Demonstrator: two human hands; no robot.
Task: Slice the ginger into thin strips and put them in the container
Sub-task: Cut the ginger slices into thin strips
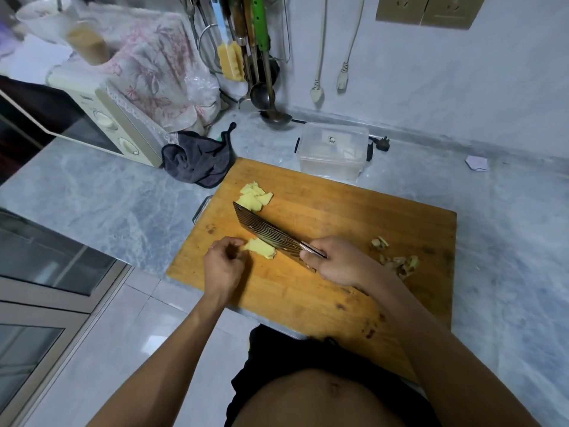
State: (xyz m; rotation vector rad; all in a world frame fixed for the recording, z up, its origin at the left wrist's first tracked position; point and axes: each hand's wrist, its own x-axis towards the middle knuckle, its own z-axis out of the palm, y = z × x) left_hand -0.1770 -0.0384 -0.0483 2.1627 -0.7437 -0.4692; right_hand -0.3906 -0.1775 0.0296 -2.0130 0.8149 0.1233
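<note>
A peeled pale-yellow ginger piece [261, 248] lies on the wooden cutting board [338, 217]. My left hand [223, 266] pinches its left end with curled fingers. My right hand [335, 261] grips the handle of a ridged cleaver [266, 231], whose blade runs along the ginger's right side. Several flat ginger slices [255, 195] lie in a pile near the blade's far tip. A clear plastic container [332, 151] with its lid on stands just beyond the board's far edge.
Ginger peel scraps [397, 257] lie on the board to the right of my right hand. A dark cloth [198, 160] and a microwave [101, 118] sit at the left. Utensils and a ladle [271, 100] hang at the wall. The counter edge runs just below the board.
</note>
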